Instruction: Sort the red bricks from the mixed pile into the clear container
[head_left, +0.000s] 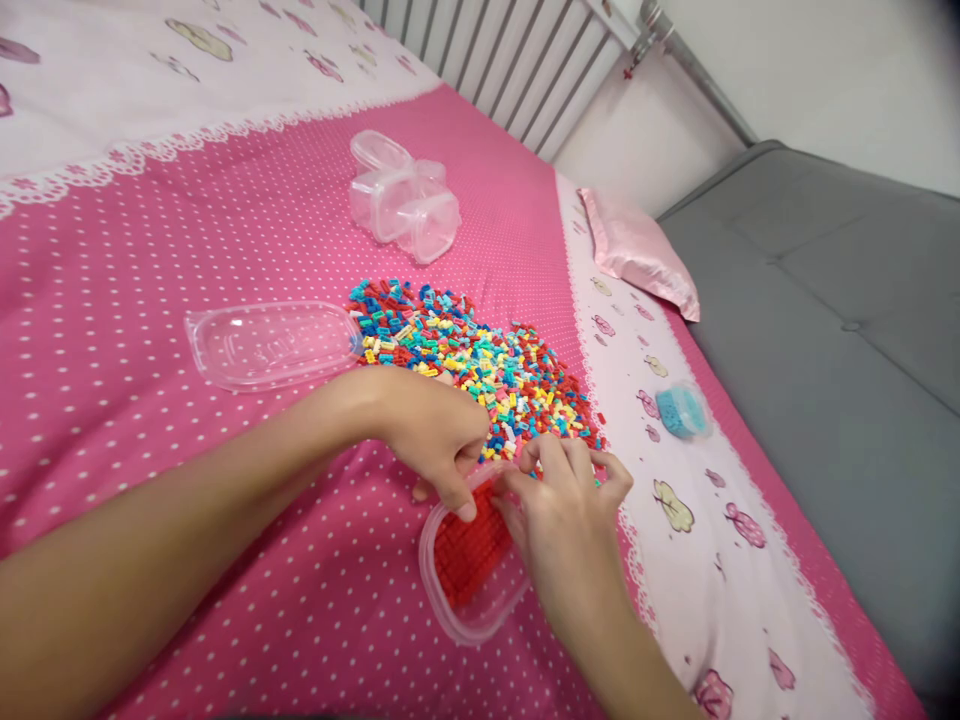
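Note:
A clear plastic container sits on the bed before me, with small red building bricks packed close together inside. My left hand grips its far-left rim, thumb over the inside and the other fingers curled behind. Over the right side of the container, my right hand has thumb and index finger pinched together among the red bricks; whatever lies between these fingertips is hidden. Just beyond both hands spreads a heap of small multicoloured building bricks.
A clear lid lies left of the heap. Farther back are several clear containers. To the right, a small container of light-blue pieces stands near a pink pillow. A grey padded headboard borders the bed.

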